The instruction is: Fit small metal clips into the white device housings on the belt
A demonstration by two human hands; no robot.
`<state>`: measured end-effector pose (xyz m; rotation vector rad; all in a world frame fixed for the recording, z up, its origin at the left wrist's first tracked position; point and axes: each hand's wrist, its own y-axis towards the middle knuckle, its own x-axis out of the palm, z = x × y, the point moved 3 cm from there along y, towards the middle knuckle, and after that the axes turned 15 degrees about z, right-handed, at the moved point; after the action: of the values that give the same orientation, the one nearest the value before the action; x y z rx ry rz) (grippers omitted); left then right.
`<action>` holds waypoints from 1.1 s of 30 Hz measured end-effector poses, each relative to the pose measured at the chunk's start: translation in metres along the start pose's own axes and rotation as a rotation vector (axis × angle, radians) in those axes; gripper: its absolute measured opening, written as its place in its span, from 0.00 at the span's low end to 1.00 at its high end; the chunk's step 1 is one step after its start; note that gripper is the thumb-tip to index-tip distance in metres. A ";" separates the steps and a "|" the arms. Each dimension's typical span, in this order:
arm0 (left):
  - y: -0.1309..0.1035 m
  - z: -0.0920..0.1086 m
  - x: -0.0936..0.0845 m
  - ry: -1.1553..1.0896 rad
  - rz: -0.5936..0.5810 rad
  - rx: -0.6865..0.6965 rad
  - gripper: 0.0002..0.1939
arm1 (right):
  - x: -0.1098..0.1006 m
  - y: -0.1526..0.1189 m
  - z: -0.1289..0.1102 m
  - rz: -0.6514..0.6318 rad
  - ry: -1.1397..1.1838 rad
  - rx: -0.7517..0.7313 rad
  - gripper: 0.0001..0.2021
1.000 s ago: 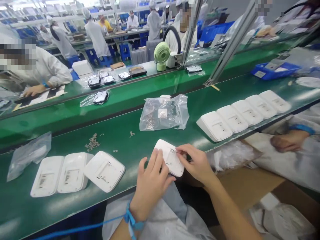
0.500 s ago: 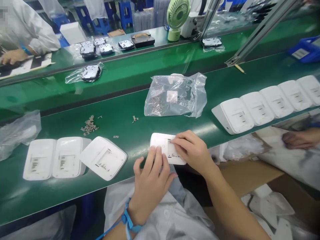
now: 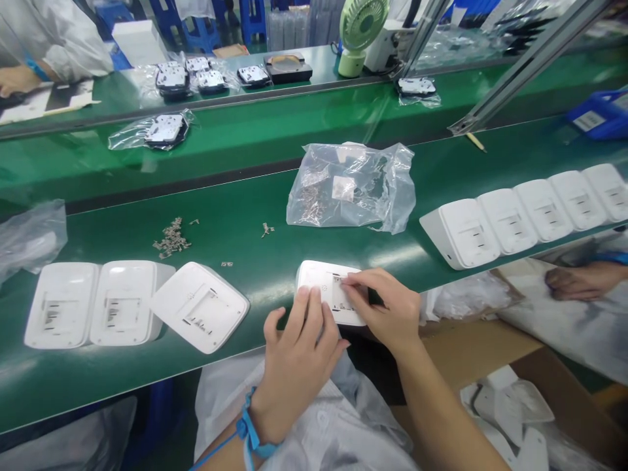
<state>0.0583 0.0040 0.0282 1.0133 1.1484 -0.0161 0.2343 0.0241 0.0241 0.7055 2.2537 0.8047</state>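
A white plastic housing [image 3: 314, 271] with a recessed compartment lies at the bench's front edge. My left hand [image 3: 299, 347], wearing a blue wrist strap, steadies its near left side with the fingertips pressed on top. Thumb and forefinger of my right hand [image 3: 385, 304] are pinched together at the compartment's upper part; whatever is between them is too small and hidden to make out. Left of my hands, a similar housing [image 3: 216, 297] sits at an angle beside two more housings [image 3: 125, 278]. Behind them is a heap of small metal clips [image 3: 171, 239], with a few loose clips [image 3: 267, 229] nearer the middle.
A clear plastic bag [image 3: 366, 203] containing metal pieces lies behind my hands. To the right runs a row of white housings [image 3: 468, 232]. A metal post [image 3: 520, 75] rises from the bench. Another person's hand [image 3: 576, 280] is at the right, above a cardboard box [image 3: 471, 347].
The view has shifted slightly, so the bench items appear displaced. My right hand is still pinched at the compartment, its wrist bent a little differently. My left hand stays on the housing.
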 end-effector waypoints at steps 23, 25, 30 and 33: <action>-0.003 0.001 0.004 -0.057 0.077 -0.038 0.21 | -0.002 0.002 0.000 -0.084 -0.038 -0.135 0.14; -0.004 0.000 0.004 -0.058 0.074 -0.043 0.21 | -0.002 0.005 0.001 -0.043 -0.040 -0.042 0.13; -0.004 0.001 0.004 -0.060 0.076 -0.027 0.22 | 0.004 0.018 -0.001 -0.139 -0.118 0.016 0.09; -0.003 0.001 0.002 -0.058 0.061 -0.034 0.22 | 0.007 0.023 -0.003 -0.206 -0.193 0.027 0.09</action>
<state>0.0588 0.0028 0.0246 1.0109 1.0608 0.0226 0.2339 0.0432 0.0394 0.5279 2.1239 0.5820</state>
